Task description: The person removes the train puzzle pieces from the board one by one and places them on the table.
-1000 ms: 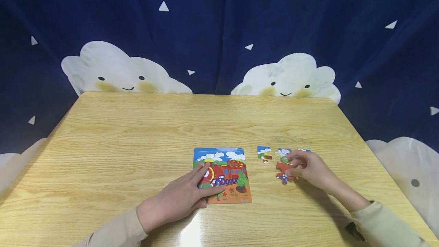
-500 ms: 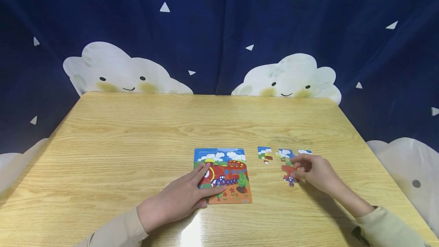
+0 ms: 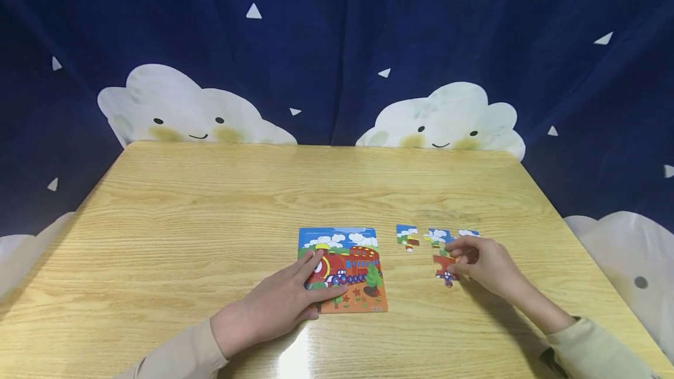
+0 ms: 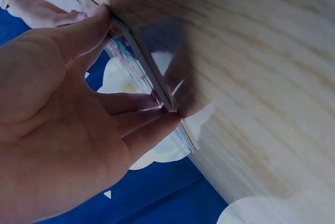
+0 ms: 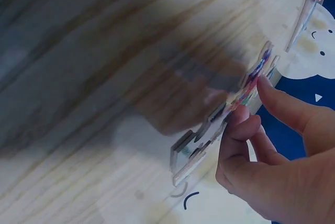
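curled right hand point(image 3: 488, 263) seemingly pinching red puzzle piece point(image 3: 443, 262), shifted rightward since earlier, left hand point(image 3: 279, 292) spread on train puzzle point(image 3: 355, 271)

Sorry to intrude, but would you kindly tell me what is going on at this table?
A person has both hands on a train jigsaw on a wooden table. The left hand rests on the train picture board. To its right, the right hand holds its thumb and fingertips to a red puzzle piece; the hand hides whether it is joined to the pieces behind. One cloud piece lies apart, nearer the board.
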A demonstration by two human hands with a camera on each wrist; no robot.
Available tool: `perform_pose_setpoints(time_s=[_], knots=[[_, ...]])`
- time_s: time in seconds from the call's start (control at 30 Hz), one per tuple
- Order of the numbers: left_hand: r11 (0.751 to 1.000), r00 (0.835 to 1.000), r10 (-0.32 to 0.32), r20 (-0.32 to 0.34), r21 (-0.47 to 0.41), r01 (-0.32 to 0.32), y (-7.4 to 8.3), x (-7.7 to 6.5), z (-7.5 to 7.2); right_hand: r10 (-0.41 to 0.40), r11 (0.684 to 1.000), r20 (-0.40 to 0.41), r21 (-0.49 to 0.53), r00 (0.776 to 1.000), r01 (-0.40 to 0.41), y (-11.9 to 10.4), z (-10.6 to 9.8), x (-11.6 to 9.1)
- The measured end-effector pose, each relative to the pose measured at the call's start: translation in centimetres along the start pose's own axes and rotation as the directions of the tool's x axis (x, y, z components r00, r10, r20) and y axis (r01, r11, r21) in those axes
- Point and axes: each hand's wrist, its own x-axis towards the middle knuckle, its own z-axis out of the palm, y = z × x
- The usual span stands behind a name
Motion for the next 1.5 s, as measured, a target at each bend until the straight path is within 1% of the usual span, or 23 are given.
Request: perform_pose_setpoints(time_s=[0.13, 0.2, 0.33, 0.47, 0.6, 0.7, 0.87, 1.0, 1.2, 1.37, 1.5], knots=[[1.0, 1.0, -0.001, -0.004, 0.004, 0.001, 0.1, 0.0, 0.0, -0.016, 1.0, -0.005, 0.005, 1.0, 0.016, -0.4, -0.1, 0.1], [1.0, 1.0, -0.005, -0.006, 0.009, 0.005, 0.2, 0.0, 0.0, -0.022, 0.999, -0.007, 0.028, 1.0, 0.023, -0.9, 0.0, 0.3], [1.0, 1.0, -0.014, -0.003, 0.004, 0.014, 0.3, -0.1, -0.1, -0.035, 0.988, 0.018, 0.148, 0.999, 0.032, -2.2, 0.6, 1.0], [1.0, 1.0, -0.021, 0.005, -0.015, 0.021, 0.3, -0.1, -0.2, -0.037, 0.953, 0.098, 0.302, 0.995, 0.006, -4.0, 1.6, 1.8], [0.999, 1.0, -0.025, -0.007, -0.036, 0.025, 0.1, -0.4, -0.3, -0.026, 0.906, 0.191, 0.419, 0.981, -0.058, -5.8, 3.2, 2.7], [0.998, 0.999, -0.027, -0.028, -0.05, 0.026, -0.1, -0.7, -0.4, -0.043, 0.875, 0.238, 0.478, 0.97, -0.078, -7.1, 4.5, 3.5], [0.998, 0.998, -0.037, -0.049, -0.043, 0.034, -0.5, -1.5, -0.4, -0.084, 0.848, 0.292, 0.523, 0.953, -0.086, -9.3, 6.7, 4.5], [0.999, 0.998, -0.042, -0.05, -0.021, 0.041, -0.7, -2.0, -0.3, -0.083, 0.846, 0.324, 0.522, 0.943, -0.104, -11.0, 8.2, 5.1], [1.0, 0.995, -0.014, -0.097, 0.02, 0.016, -0.9, -2.3, 0.1, -0.066, 0.868, 0.346, 0.483, 0.936, -0.118, -12.8, 10.0, 5.9], [1.0, 0.994, -0.012, -0.107, 0.007, 0.013, -0.8, -2.3, 0.1, -0.063, 0.878, 0.356, 0.465, 0.932, -0.118, -13.4, 10.6, 6.2], [1.0, 0.992, -0.014, -0.122, -0.001, 0.014, -0.8, -2.3, 0.2, -0.053, 0.878, 0.356, 0.462, 0.933, -0.126, -13.6, 10.7, 6.2]])
